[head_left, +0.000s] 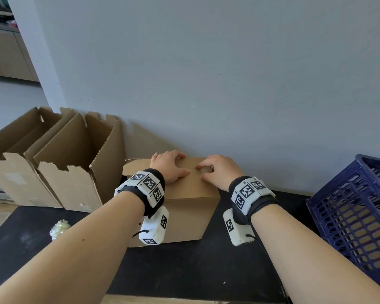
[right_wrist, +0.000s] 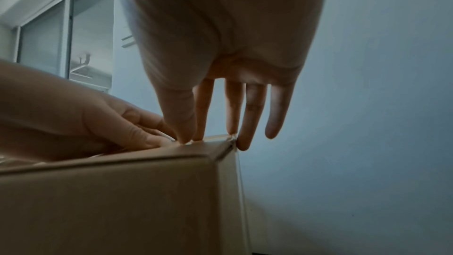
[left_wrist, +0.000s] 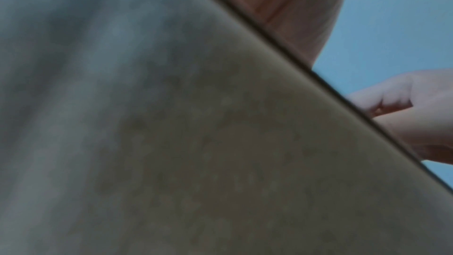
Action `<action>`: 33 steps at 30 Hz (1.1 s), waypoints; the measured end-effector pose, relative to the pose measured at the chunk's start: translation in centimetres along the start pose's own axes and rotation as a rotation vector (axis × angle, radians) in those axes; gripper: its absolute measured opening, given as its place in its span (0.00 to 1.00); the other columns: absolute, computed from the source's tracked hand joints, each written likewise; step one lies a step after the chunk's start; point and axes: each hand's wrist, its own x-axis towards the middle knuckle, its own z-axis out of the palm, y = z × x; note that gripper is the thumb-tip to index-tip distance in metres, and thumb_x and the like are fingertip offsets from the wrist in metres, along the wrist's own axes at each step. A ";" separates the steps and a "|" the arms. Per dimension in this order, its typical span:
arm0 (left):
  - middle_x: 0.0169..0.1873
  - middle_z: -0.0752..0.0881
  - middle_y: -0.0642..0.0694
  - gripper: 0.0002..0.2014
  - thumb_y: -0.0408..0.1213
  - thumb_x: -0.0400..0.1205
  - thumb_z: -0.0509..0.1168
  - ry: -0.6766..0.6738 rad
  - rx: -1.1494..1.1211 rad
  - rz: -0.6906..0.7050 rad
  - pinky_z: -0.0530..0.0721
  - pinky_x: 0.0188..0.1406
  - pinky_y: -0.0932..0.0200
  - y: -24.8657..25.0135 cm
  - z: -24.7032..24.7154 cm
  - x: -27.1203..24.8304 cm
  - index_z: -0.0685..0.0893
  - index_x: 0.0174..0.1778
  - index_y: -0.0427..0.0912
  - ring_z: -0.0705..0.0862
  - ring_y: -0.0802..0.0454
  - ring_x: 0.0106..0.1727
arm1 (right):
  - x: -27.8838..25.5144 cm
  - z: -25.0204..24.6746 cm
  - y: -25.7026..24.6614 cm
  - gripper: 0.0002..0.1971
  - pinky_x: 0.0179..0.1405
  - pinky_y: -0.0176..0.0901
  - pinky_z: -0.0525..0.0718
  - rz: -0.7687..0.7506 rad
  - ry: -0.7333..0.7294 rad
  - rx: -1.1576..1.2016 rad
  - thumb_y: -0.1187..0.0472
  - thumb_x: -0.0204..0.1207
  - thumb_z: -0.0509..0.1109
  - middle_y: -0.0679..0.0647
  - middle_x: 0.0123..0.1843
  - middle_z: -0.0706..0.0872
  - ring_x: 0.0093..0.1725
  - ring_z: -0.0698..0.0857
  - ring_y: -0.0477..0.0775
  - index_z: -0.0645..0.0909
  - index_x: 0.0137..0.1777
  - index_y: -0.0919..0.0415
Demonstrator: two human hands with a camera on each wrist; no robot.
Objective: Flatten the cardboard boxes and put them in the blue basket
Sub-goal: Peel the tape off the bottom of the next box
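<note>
A closed brown cardboard box (head_left: 184,207) stands on the black table (head_left: 184,270) against the wall. My left hand (head_left: 173,165) lies on its top, fingers curled over the far edge and thumb pointing right. My right hand (head_left: 206,170) is on the top beside it; thumb and index finger pinch a small lifted end of clear tape (head_left: 205,170). In the right wrist view the right hand (right_wrist: 193,137) pinches at the top of the box (right_wrist: 122,201), the other fingers hanging past the far corner, with the left hand (right_wrist: 98,123) alongside. The blue basket (head_left: 349,216) stands at the right.
Two large open cardboard boxes (head_left: 53,163) stand on the left against the wall. A crumpled clear wrapper (head_left: 59,229) lies on the table's left part. The grey wall (head_left: 206,84) rises right behind the box. The left wrist view is filled by blurred cardboard (left_wrist: 196,143).
</note>
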 end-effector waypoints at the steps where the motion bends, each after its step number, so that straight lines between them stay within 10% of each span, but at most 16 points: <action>1: 0.70 0.76 0.47 0.25 0.51 0.77 0.68 0.000 -0.001 0.001 0.47 0.80 0.50 0.0 0.0 0.0 0.74 0.71 0.53 0.70 0.49 0.75 | 0.0 0.0 0.1 0.16 0.51 0.41 0.75 -0.003 -0.004 -0.004 0.52 0.71 0.74 0.45 0.59 0.84 0.58 0.81 0.52 0.85 0.59 0.42; 15: 0.70 0.76 0.47 0.25 0.51 0.77 0.69 -0.019 -0.005 0.024 0.46 0.80 0.52 0.1 -0.2 0.3 0.75 0.71 0.53 0.70 0.50 0.75 | 0.4 0.4 -0.7 0.08 0.50 0.44 0.78 -0.029 0.146 -0.057 0.62 0.75 0.67 0.48 0.50 0.86 0.56 0.79 0.52 0.87 0.42 0.49; 26: 0.70 0.76 0.48 0.26 0.51 0.77 0.68 -0.033 0.010 0.033 0.45 0.80 0.51 0.1 -0.2 0.7 0.74 0.71 0.53 0.70 0.50 0.75 | 1.3 0.2 -0.1 0.08 0.64 0.46 0.74 -0.055 -0.040 -0.113 0.65 0.80 0.62 0.53 0.64 0.75 0.65 0.75 0.55 0.83 0.50 0.60; 33: 0.71 0.76 0.48 0.26 0.52 0.77 0.68 -0.046 0.004 0.036 0.45 0.80 0.51 -0.1 -0.4 0.9 0.74 0.72 0.53 0.70 0.50 0.75 | 1.1 -0.3 0.2 0.12 0.58 0.35 0.74 -0.042 0.079 0.141 0.66 0.75 0.70 0.48 0.57 0.87 0.60 0.82 0.50 0.86 0.55 0.54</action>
